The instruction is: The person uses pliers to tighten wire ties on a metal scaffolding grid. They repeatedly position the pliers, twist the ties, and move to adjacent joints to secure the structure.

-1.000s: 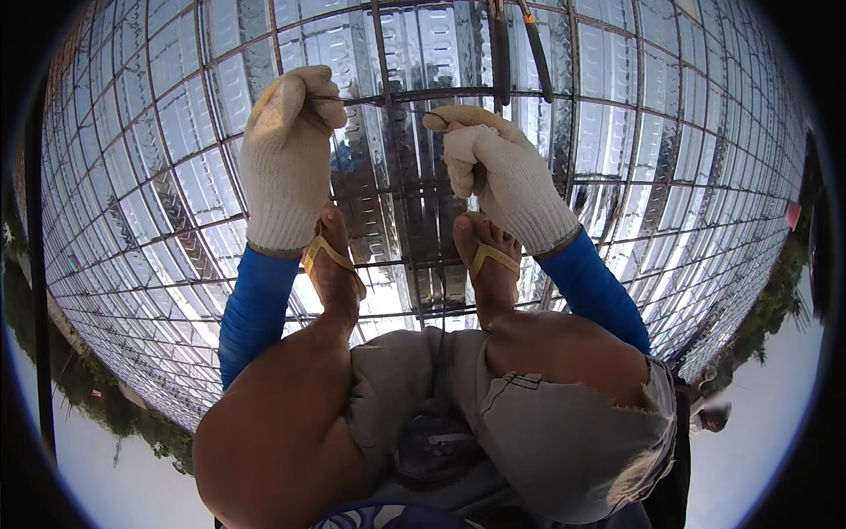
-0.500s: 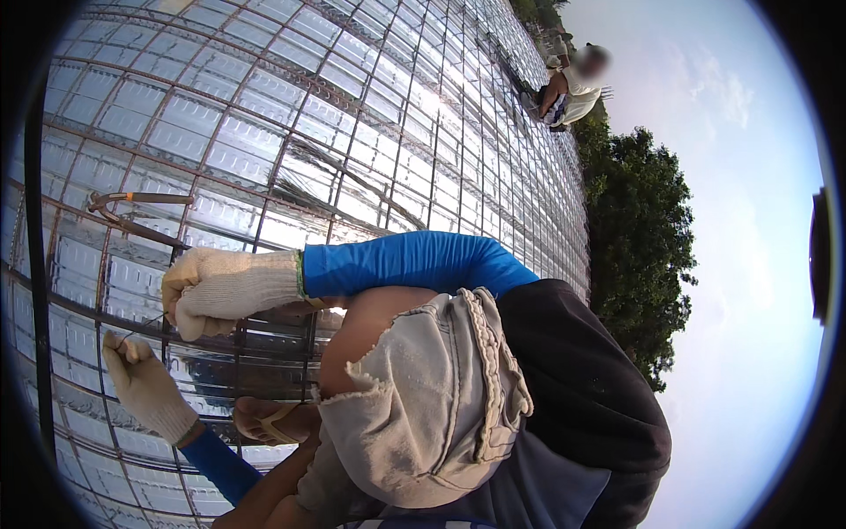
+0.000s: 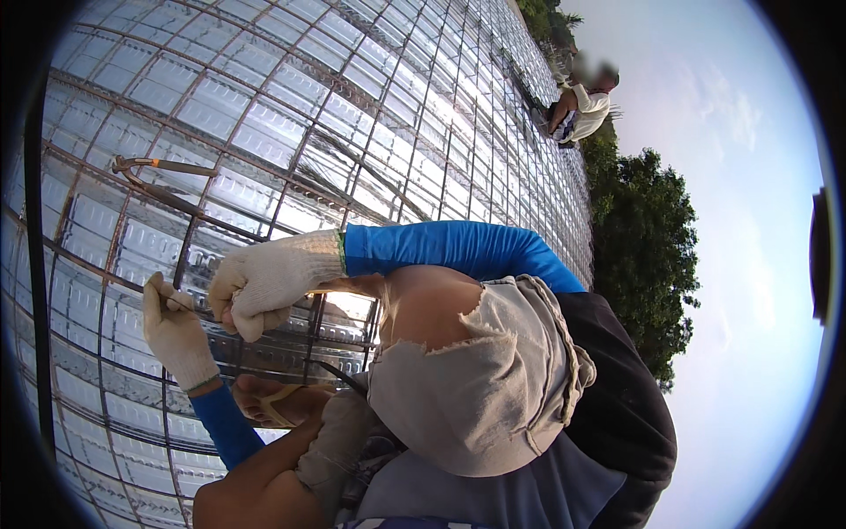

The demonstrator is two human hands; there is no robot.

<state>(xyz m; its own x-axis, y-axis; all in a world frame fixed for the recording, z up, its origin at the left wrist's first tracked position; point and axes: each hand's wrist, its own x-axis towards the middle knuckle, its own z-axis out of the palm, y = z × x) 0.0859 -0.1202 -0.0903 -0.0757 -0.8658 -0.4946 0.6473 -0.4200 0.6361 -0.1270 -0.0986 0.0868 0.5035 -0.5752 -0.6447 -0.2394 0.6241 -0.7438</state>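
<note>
My left hand [image 3: 181, 339], in a cream knit glove, is closed in a pinch just above the rebar mesh [image 3: 106, 275]. Beside it and almost touching, my gloved right hand [image 3: 264, 284] is curled into a fist with its thumb low. The thin dark tie wire that ran between the hands half a second ago is now mostly hidden by the fingers. Blue sleeves cover both forearms. A pair of pincers [image 3: 167, 165] with an orange band on one handle lies on the bars beyond my right hand, touched by neither hand.
Under the mesh lies shiny ribbed metal decking [image 3: 207, 106]. A bundle of thin wires [image 3: 352, 167] rests farther off. My sandalled foot [image 3: 269, 401] and torn beige cloth [image 3: 476, 379] are close by. Another person [image 3: 582, 106] crouches at the far right, near trees [image 3: 643, 247].
Both hands now sit farther right in the picture, and the left has come up closer to the right. The wire between them no longer shows clearly. The whole view has shifted slightly.
</note>
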